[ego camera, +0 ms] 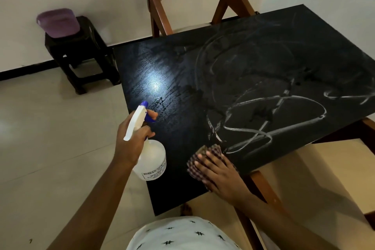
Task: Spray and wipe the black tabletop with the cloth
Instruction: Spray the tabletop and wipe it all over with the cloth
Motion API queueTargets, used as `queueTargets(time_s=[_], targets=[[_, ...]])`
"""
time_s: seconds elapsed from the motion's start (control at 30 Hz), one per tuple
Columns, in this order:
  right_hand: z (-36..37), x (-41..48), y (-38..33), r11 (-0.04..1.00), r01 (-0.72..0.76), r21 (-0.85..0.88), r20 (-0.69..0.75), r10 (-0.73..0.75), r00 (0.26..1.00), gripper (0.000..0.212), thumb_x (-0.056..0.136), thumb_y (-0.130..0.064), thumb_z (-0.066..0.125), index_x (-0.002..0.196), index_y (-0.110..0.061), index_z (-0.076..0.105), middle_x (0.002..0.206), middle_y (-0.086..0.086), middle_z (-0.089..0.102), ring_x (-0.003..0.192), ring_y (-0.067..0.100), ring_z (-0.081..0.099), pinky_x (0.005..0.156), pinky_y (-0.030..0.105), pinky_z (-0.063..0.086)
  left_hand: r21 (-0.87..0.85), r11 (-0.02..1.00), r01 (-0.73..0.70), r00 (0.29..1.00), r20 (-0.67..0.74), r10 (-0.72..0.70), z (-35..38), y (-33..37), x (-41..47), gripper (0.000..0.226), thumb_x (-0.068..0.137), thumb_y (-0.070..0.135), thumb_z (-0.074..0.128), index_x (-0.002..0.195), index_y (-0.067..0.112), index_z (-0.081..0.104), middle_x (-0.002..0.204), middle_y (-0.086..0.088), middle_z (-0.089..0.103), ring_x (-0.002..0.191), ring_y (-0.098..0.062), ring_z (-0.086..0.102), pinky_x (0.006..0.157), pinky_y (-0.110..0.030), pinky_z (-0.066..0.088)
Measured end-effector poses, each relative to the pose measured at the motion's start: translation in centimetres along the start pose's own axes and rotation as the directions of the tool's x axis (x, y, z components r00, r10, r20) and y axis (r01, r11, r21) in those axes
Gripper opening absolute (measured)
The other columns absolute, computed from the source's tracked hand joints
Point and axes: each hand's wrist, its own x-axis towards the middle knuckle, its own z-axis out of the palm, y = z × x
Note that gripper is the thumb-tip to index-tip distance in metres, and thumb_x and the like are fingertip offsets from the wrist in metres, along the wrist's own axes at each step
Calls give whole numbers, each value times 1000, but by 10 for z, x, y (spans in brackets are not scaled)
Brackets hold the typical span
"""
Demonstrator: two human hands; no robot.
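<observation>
Hands: left hand (129, 144) grips spray bottle (152, 158); right hand (223, 178) flat on cloth (194, 167) on black tabletop (182, 67)

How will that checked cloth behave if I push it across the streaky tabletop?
Probably floppy: the checked cloth bunches at its far edge under the flat right hand. It likely slides easily where the black tabletop looks wet and streaked, and should feel light.
</observation>
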Motion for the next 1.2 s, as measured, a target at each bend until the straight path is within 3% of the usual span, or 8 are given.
queueTargets(time_s=[0.37, 0.5, 0.57, 0.67, 0.77, 0.83, 1.0, 1.2], targets=[[-11, 28, 2, 985, -120, 126, 23, 118, 993, 48, 97, -36, 36, 144, -27, 38, 149, -5, 42, 143, 11, 21, 111, 38, 18, -8, 1000, 6, 1000, 6, -6, 7, 1, 3, 41, 66, 3, 46, 99, 8, 68, 103, -7, 69, 100, -25, 63, 77, -48, 57], [-34, -13, -26, 917, -126, 378, 122, 86, 989, 47, 100, -32, 36, 144, -41, 24, 153, -21, 23, 138, -17, 6, 117, 19, 8, -18, 1000, 9, 1000, 16, -9, 4, 3, 4, 39, 66, 3, 47, 97, 10, 69, 103, -6, 69, 102, -25, 63, 75, -45, 57], [-53, -21, -40, 645, -346, 681, 319, 164, 933, 40, 100, -34, 44, 135, -46, 31, 146, -25, 33, 123, -28, 24, 108, 7, 21, -28, 999, 30, 999, 21, -30, 2, 6, 7, 35, 67, 2, 48, 93, 14, 69, 100, -3, 69, 100, -21, 64, 74, -42, 56], [-81, -8, -46, -131, -490, 862, 507, 253, 824, 35, 95, -36, 50, 128, -28, 53, 122, -4, 67, 111, 3, 61, 93, 22, 47, -20, 998, 61, 997, 55, -60, -2, 12, 13, 32, 69, 2, 49, 92, 13, 68, 99, -4, 70, 101, -21, 64, 72, -37, 54], [-98, 25, -39, -590, -270, 761, 566, 400, 721, 33, 100, -23, 37, 119, -10, 60, 101, 5, 74, 84, 16, 72, 64, 27, 56, -29, 993, 116, 990, 85, -113, -6, 21, 28, 30, 71, 1, 51, 89, 16, 69, 101, -7, 70, 100, -23, 64, 72, -37, 54], [-113, 51, -29, -729, -30, 684, 517, 456, 724, 35, 100, -25, 39, 116, -7, 64, 114, 11, 69, 86, 21, 72, 64, 32, 60, -16, 989, 150, 984, 102, -148, -8, 27, 45, 35, 78, -11, 49, 90, 15, 69, 101, -10, 71, 99, -21, 65, 72, -37, 53], [-132, 119, 16, -689, 223, 690, 314, 562, 765, 102, 36, -41, 97, 126, -10, 62, 132, 13, 60, 119, 29, 58, 98, 49, 44, 50, 975, 215, 961, 166, -220, -8, 43, 110, 37, 79, -12, 46, 96, 10, 70, 102, -11, 72, 95, -21, 65, 65, -32, 50], [-152, 191, 55, -613, 411, 675, 165, 668, 726, 106, 47, -45, 89, 140, -13, 49, 139, 9, 54, 127, 26, 51, 110, 42, 34, 147, 955, 258, 931, 225, -286, 9, 43, 192, 33, 78, -9, 51, 99, 9, 69, 100, -11, 72, 95, -26, 65, 62, -31, 51]])
